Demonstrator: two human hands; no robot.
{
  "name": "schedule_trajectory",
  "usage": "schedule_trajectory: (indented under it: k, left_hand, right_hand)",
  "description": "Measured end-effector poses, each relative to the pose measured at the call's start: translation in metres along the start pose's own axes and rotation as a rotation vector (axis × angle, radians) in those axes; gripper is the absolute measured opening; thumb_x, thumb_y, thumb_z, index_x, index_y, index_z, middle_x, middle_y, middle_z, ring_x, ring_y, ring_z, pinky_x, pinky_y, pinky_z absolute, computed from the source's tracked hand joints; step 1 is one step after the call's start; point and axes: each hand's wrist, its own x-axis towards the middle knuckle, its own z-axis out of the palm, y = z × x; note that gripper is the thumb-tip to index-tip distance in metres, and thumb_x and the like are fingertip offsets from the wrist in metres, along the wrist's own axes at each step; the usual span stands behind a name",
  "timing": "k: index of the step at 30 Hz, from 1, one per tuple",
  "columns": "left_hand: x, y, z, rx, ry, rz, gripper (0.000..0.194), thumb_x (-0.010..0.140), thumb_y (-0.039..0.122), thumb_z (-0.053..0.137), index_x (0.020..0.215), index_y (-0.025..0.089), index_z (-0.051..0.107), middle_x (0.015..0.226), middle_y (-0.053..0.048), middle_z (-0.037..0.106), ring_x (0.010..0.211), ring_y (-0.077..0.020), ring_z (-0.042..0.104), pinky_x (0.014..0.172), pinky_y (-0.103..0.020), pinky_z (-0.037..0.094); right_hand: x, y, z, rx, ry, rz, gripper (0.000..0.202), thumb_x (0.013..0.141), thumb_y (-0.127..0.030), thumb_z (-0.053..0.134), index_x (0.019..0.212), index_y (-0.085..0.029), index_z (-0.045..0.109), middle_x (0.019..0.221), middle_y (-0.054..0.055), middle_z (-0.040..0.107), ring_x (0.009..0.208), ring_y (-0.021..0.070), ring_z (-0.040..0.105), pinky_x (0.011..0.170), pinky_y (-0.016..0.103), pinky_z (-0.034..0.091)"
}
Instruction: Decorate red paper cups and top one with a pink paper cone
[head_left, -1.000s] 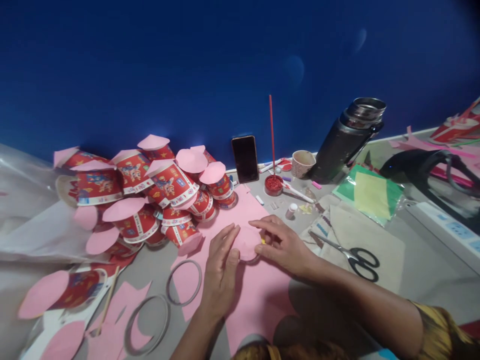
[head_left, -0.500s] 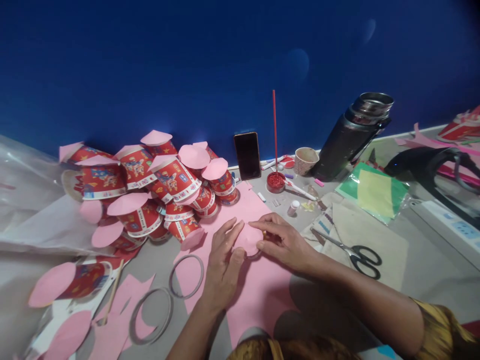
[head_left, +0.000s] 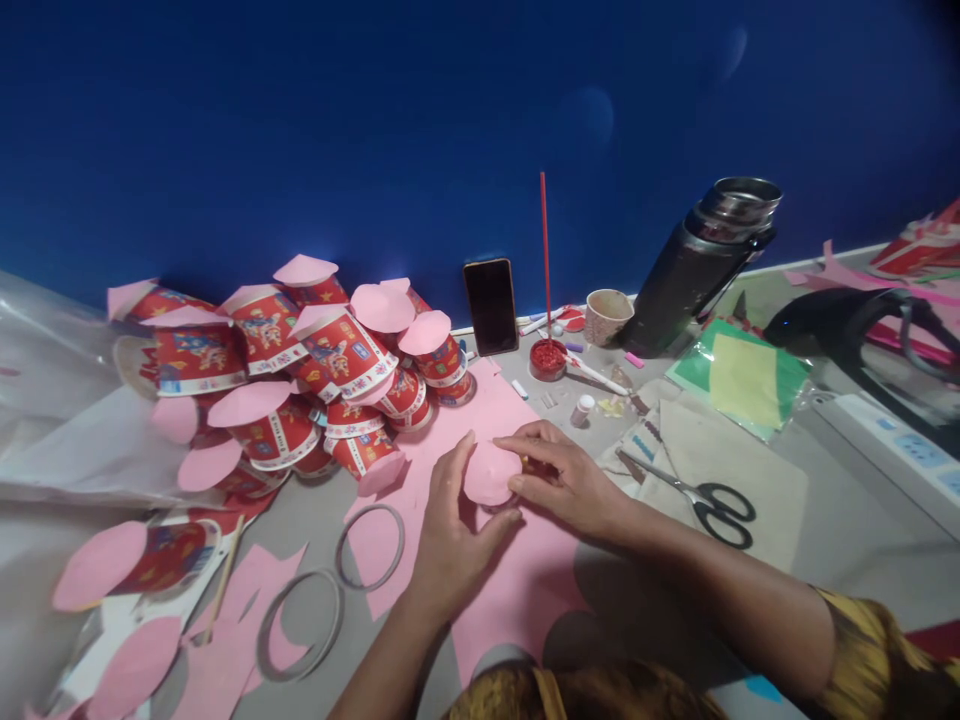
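Observation:
A shallow pink paper cone (head_left: 491,472) sits between my hands, over the pink sheet on the table. What lies under the cone is mostly hidden; a dark rim shows at its lower edge. My left hand (head_left: 456,530) curves around the left side, fingers at the cone's edge and thumb stretched below it. From the right, my right hand (head_left: 566,478) pinches the cone's edge between thumb and fingers. To the left stand and lie several red printed paper cups (head_left: 341,350) capped with similar pink cones.
Two grey tape rings (head_left: 300,625) and pink paper scraps (head_left: 232,630) lie at the front left. Scissors (head_left: 724,512) rest on the right, near a black flask (head_left: 694,270). A phone (head_left: 491,306) leans on the blue wall beside a red pot (head_left: 547,361) with a stick.
My left thumb has moved off the cone's top to below its lower edge. My right hand keeps its hold on the cone. The whole view has shifted slightly.

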Motion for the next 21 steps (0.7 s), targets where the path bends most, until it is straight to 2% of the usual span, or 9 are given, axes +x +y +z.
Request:
schedule_trajectory:
  k: [5,8,10,14,17,21]
  left_hand:
    - [0.003,0.009,0.002,-0.140,0.056,-0.161,0.077,0.084,0.037,0.080,0.153,0.025,0.048,0.157,-0.016,0.053,0.146,-0.0335,0.052,0.117,-0.051,0.048]
    - [0.006,0.013,-0.006,-0.328,0.055,-0.244,0.083,0.076,0.029,0.081,0.152,0.026,0.048,0.159,-0.014,0.053,0.143,-0.0321,0.056,0.113,-0.045,0.052]
    - [0.007,0.014,-0.012,-0.481,0.007,-0.308,0.089,0.074,0.027,0.081,0.155,0.027,0.044,0.153,-0.014,0.058,0.133,-0.0309,0.064,0.106,-0.043,0.057]
    - [0.008,0.016,-0.024,-0.778,-0.097,-0.389,0.101,0.069,0.030,0.087,0.159,0.028,0.041,0.138,-0.013,0.071,0.117,-0.0304,0.072,0.094,-0.041,0.062]
    - [0.007,0.016,-0.028,-0.915,-0.106,-0.453,0.103,0.065,0.031,0.090,0.158,0.029,0.045,0.138,-0.013,0.071,0.106,-0.0309,0.076,0.087,-0.041,0.063]
    - [0.006,0.015,-0.030,-1.007,-0.169,-0.528,0.102,0.068,0.035,0.088,0.160,0.028,0.044,0.122,-0.012,0.079,0.085,-0.0303,0.079,0.079,-0.046,0.064]
  right_hand:
    - [-0.001,0.000,-0.005,0.001,0.091,-0.035,0.039,0.095,-0.028,0.070,0.133,-0.026,0.071,0.113,0.007,0.067,0.090,0.0185,0.064,0.082,0.034,0.057]
    - [-0.001,0.000,-0.009,-0.040,0.205,-0.001,0.026,0.096,-0.027,0.066,0.120,-0.023,0.074,0.112,0.008,0.071,0.088,0.0180,0.066,0.081,0.033,0.056]
    - [0.000,0.002,-0.011,-0.063,0.235,0.024,0.018,0.095,-0.024,0.064,0.108,-0.022,0.075,0.104,0.006,0.073,0.082,0.0168,0.067,0.077,0.032,0.055]
    - [-0.001,0.008,-0.009,-0.095,0.151,-0.033,0.014,0.095,-0.017,0.061,0.097,-0.021,0.074,0.092,0.006,0.075,0.081,0.0180,0.070,0.073,0.030,0.054]
    - [-0.004,0.010,-0.005,-0.185,0.050,-0.185,0.020,0.096,-0.014,0.058,0.107,-0.021,0.073,0.096,0.008,0.075,0.084,0.0194,0.071,0.075,0.032,0.054]
    - [-0.010,0.006,-0.003,-0.345,-0.067,-0.311,0.019,0.102,-0.018,0.055,0.112,-0.021,0.071,0.095,0.008,0.077,0.080,0.0200,0.069,0.072,0.032,0.051]
